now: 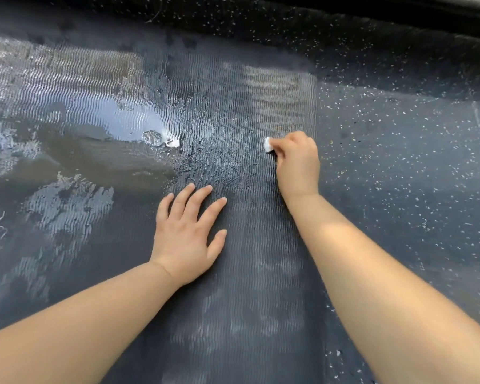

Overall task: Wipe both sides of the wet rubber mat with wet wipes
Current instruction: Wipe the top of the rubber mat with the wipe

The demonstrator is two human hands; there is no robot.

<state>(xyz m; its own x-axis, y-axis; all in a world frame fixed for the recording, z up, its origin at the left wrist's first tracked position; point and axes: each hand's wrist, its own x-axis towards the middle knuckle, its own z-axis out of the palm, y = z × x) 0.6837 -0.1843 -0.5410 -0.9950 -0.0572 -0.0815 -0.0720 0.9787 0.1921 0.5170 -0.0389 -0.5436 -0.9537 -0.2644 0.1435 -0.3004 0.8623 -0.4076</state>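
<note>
Left hand (187, 239) flat on wet ribbed mat (122, 112), fingers spread; right hand (297, 162) clenched round wipe (267, 144); speckled black floor (399, 162) alongside.

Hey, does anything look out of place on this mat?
A small white scrap lies loose on the black ribbed rubber mat beside pooled water, apart from the white wipe wad pinched in the right hand; possibly a torn-off wipe piece.
</note>
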